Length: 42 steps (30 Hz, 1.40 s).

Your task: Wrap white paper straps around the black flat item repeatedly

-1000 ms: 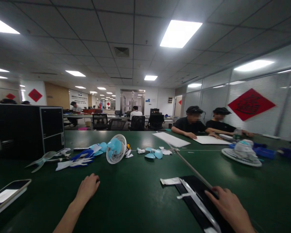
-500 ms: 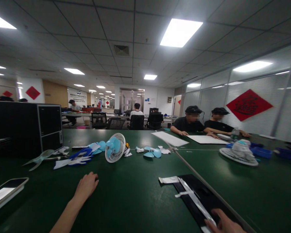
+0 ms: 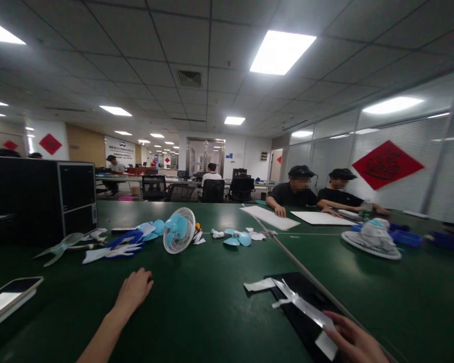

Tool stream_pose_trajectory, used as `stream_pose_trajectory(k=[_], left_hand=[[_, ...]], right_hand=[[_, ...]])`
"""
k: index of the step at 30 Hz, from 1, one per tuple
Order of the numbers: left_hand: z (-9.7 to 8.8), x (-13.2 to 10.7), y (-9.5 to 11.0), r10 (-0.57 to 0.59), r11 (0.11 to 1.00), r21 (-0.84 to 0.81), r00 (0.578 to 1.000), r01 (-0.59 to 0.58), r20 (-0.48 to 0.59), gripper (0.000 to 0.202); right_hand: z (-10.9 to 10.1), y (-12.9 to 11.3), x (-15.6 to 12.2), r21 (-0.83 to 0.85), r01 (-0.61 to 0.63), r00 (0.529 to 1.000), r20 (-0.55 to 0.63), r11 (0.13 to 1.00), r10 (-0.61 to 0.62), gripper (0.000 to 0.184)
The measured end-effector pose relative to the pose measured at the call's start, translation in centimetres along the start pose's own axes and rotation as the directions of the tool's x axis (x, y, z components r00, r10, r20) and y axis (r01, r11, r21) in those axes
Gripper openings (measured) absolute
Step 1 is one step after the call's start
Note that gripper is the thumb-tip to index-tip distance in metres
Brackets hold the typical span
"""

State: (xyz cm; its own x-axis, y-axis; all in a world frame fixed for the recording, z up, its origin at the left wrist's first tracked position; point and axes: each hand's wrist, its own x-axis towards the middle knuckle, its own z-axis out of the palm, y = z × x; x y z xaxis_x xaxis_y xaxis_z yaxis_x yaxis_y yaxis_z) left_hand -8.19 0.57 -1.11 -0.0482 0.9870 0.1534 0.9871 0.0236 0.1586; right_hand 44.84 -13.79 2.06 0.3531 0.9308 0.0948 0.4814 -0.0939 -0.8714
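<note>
My left hand (image 3: 134, 290) rests palm down on the green table (image 3: 196, 312), fingers loosely bent and nothing visible in it. At the lower right, my right hand (image 3: 350, 335) pinches the near end of a long, shiny silver-white strip (image 3: 306, 307) between thumb and fingers. The strip slants over a flat black piece (image 3: 302, 335) lying on the table; I cannot make out its exact kind. White flaps (image 3: 259, 285) stick out at its far end, and a small white piece (image 3: 326, 346) shows below my fingers.
A small fan (image 3: 179, 230) with blue blades stands mid-table beside white-and-blue gloves (image 3: 124, 249) and loose blue blades (image 3: 238, 238). A black computer case (image 3: 77, 199) and a phone (image 3: 7, 302) are on the left. Across the table, two people handle white boards (image 3: 320, 218).
My right hand has closed on the strip's near end and the strip has shifted and tilted slightly. My left hand stays put. A co-worker's hand has moved onto a white board.
</note>
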Motion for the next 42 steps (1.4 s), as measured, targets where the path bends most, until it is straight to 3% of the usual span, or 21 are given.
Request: stream_pose_trajectory(k=[5, 8, 10, 13, 16, 20, 25, 30, 35, 42], left_hand=[[-0.2, 0.0, -0.1, -0.006, 0.999, -0.039, 1.0, 0.007, 0.028, 0.032], [-0.1, 0.1, -0.3, -0.01, 0.998, -0.059, 0.999, 0.013, 0.046, 0.033], [0.1, 0.3, -0.5, -0.009, 0.998, -0.062, 0.999, 0.012, 0.052, 0.033], [0.4, 0.4, -0.6, -0.004, 0.998, -0.06, 1.0, 0.006, 0.031, 0.034], [0.6, 0.5, -0.7, -0.004, 0.998, -0.062, 1.0, 0.005, 0.022, 0.034], [0.2, 0.3, -0.4, 0.0, 0.999, -0.043, 1.0, 0.0, 0.015, 0.03], [-0.1, 0.2, -0.1, -0.007, 0.999, -0.037, 1.0, 0.007, 0.003, 0.027], [0.4, 0.4, -0.4, -0.006, 0.999, -0.05, 1.0, 0.006, 0.002, 0.025], [0.3, 0.3, -0.4, -0.012, 0.998, -0.065, 1.0, 0.013, 0.01, 0.026], [-0.5, -0.2, 0.3, -0.025, 0.997, -0.071, 0.999, 0.027, 0.024, 0.027]], right_hand=[[0.1, -3.0, 0.4, 0.137, 0.121, 0.989, -0.103, 0.983, -0.107, 0.06], [0.2, -5.2, 1.6, 0.125, 0.228, 0.962, -0.18, 0.966, -0.204, 0.056], [0.5, -6.6, 3.2, 0.033, 0.315, 0.922, -0.247, 0.949, -0.298, 0.052], [1.4, -8.0, 6.7, -0.241, 0.409, 0.824, -0.317, 0.88, -0.469, 0.045], [3.2, -8.2, 10.5, -0.504, 0.47, 0.759, -0.189, 0.725, -0.624, 0.039], [6.6, -7.1, 13.6, -0.659, 0.538, 0.778, 0.147, 0.526, -0.61, 0.036], [9.6, -5.7, 13.6, -0.647, 0.571, 0.8, 0.299, 0.506, -0.521, 0.029], [10.7, -5.8, 13.2, -0.631, 0.57, 0.809, 0.319, 0.526, -0.494, 0.025], [8.7, -5.0, 13.0, -0.625, 0.541, 0.821, 0.248, 0.563, -0.514, 0.033], [1.0, 1.0, 12.0, -0.732, 0.234, 0.948, 0.026, 0.64, -0.317, 0.038]])
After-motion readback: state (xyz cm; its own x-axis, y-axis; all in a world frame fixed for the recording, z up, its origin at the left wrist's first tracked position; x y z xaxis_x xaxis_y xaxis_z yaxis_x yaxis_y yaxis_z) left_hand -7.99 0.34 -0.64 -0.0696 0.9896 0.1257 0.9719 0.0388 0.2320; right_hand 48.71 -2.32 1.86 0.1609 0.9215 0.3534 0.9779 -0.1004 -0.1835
